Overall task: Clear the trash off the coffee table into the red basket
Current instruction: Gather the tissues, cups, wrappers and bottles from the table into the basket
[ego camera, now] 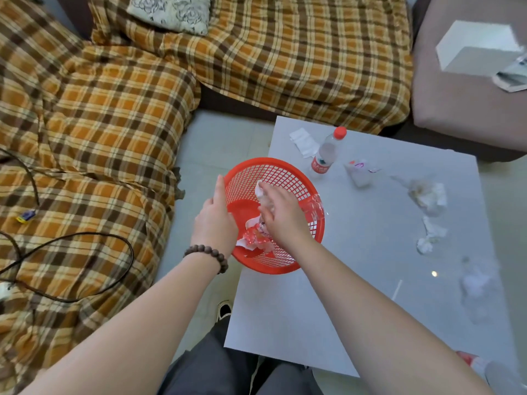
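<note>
**Basket perched on the table corner, with most of the trash not yet in**

A plaid-covered sofa wraps two sides of a pale grey coffee table [356,280], and the red basket [285,173] sits at the table's left edge, tilted toward the camera with part of its base apparently hanging past that edge over the floor. The left hand [216,220] grips the basket's left rim, fingers laid flat and together along the mesh. The right hand [281,216] is inside the basket mouth, fingers curled around a crumpled white tissue [260,191]; a red-and-white wrapper [253,238] already lies in the bottom.

The main risk, as I judge it, is the basket itself: if the left hand lets go while it leans off the edge, it could tip and spill what it holds. The tissue is light and may cling to the fingers or drift out over the low near rim.

Beyond the basket's far rim stands a water bottle [325,156] with a red cap, close enough that a careless reach might knock it over; whether it is empty I cannot tell. Behind the bottle lies a flat white napkin [303,142]. To the basket's right, well apart from it, lie a clear plastic wrapper [359,173], a wadded tissue [427,195] and smaller tissue scraps [430,236]. Reaching those means stretching across the table, which could drag the basket.
</note>
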Demonstrator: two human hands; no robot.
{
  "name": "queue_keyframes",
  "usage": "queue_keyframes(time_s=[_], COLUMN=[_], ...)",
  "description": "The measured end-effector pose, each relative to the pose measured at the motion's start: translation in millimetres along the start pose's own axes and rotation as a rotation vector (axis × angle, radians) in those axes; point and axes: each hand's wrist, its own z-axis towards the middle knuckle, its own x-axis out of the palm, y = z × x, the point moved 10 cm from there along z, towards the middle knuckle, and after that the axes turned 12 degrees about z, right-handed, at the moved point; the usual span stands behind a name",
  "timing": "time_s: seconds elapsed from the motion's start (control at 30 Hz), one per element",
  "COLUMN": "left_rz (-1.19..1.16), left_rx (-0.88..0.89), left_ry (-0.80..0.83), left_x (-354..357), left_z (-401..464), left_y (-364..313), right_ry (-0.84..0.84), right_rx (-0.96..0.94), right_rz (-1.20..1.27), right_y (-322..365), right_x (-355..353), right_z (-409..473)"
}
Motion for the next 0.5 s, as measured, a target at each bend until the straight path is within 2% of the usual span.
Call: queue_keyframes(time_s=[0.1,0.27,0.5], left_rz=[0.003,0.018,0.14], left_rx=[0.023,0.056,0.062], left_ry=[0.011,0.072,0.072], left_x=[1,12,41], left_z=[-4,-13,-35], left_y=[-17,-41,-65], right_ry=[0.006,-0.083,-0.237], right_rx=[0.017,0.093,0.26], right_rz=[-0.019,-0.073,-0.051], right_y=[-6,-29,-106], right_x=[-10,-49,-118], right_z=[-9,-37,-114])
